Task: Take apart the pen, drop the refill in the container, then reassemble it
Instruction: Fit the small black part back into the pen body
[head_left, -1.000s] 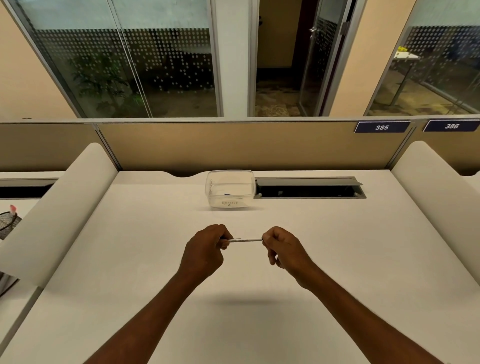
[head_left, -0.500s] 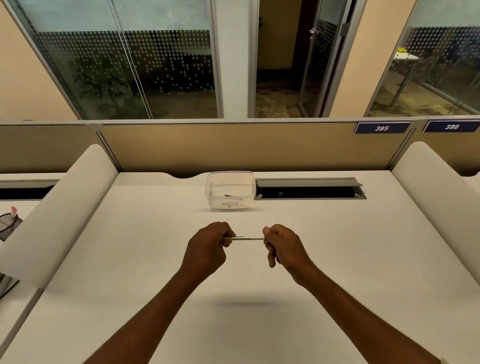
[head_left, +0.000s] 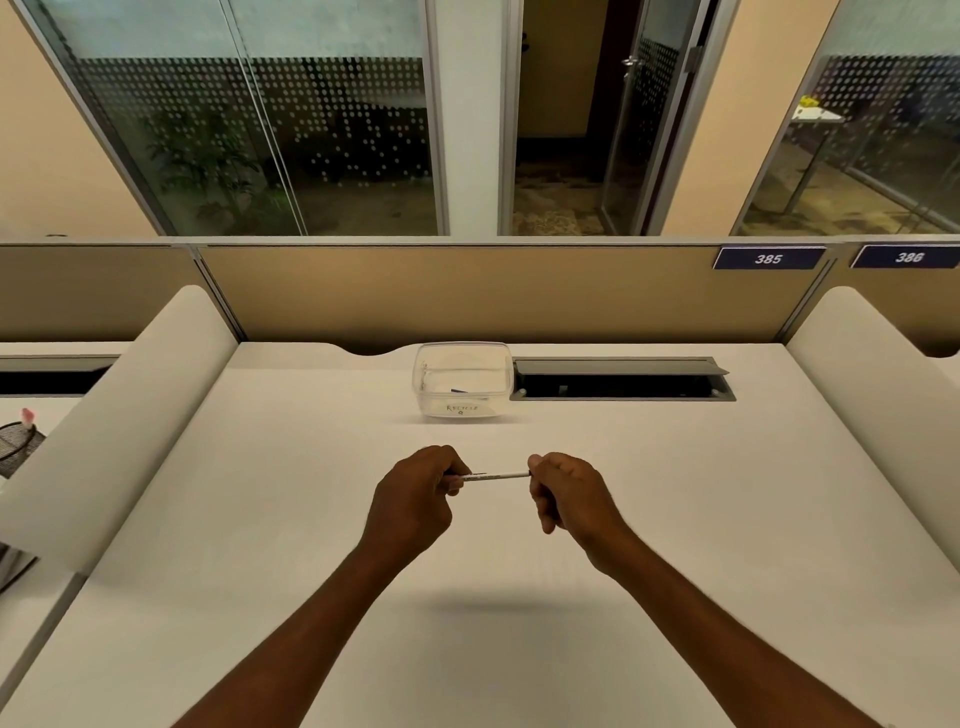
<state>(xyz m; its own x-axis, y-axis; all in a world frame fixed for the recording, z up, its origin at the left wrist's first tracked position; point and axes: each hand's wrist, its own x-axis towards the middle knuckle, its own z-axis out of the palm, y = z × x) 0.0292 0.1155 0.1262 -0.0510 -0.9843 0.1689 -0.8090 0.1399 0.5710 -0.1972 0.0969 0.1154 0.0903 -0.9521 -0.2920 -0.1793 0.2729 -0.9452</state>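
Observation:
A thin white pen (head_left: 496, 475) lies level between my two hands, held above the white desk (head_left: 675, 519). My left hand (head_left: 415, 493) is closed around its left end and my right hand (head_left: 563, 491) pinches its right end; both ends are hidden by the fingers. A clear plastic container (head_left: 462, 382) with a handwritten label stands farther back on the desk, past the hands, with a small dark piece lying inside it.
An open cable tray (head_left: 621, 379) is set into the desk just right of the container. Rounded white dividers (head_left: 130, 415) rise on both sides, and a tan partition runs along the back. A black mesh cup (head_left: 18, 447) stands on the neighbouring desk at the far left.
Both hands keep their hold on the pen and have shifted only slightly; the stretch of pen showing between them looks a little shorter.

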